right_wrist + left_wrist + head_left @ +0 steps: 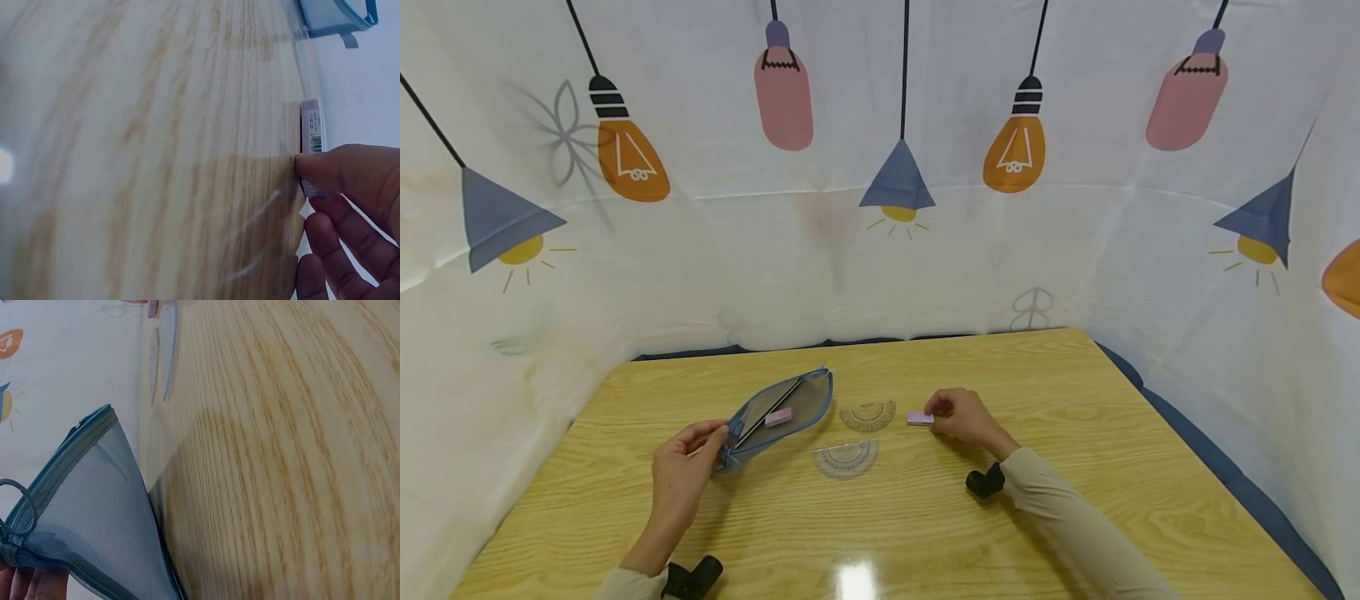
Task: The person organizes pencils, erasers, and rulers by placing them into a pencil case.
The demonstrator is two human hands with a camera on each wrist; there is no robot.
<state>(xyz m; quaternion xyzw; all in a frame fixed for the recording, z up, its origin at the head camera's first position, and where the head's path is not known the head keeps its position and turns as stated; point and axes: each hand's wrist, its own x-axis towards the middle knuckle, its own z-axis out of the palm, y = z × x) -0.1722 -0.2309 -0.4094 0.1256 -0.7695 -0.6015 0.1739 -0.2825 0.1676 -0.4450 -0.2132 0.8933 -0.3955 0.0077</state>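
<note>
A blue-edged mesh zipper pouch [814,403] gapes along its zip at the table's left. My left hand [681,475] pinches its near end, beside a ring on the zip in the left wrist view. Inside the pouch lie a pink eraser [778,417] and dark slim sticks, perhaps pencils [784,402]. My right hand [966,417] holds a lilac eraser [917,418] by its right end, between thumb and fingers, low at the tabletop. A barcode label shows on this eraser [314,125] in the right wrist view. Two clear protractors, an upper one [868,416] and a lower one [846,460], lie between the hands.
The wood-grain table [880,533] spreads under everything, with a bright glare spot near its front. A white cloth [880,275] printed with lamps hangs around the back and sides. Black wrist devices [985,481] sit on both forearms.
</note>
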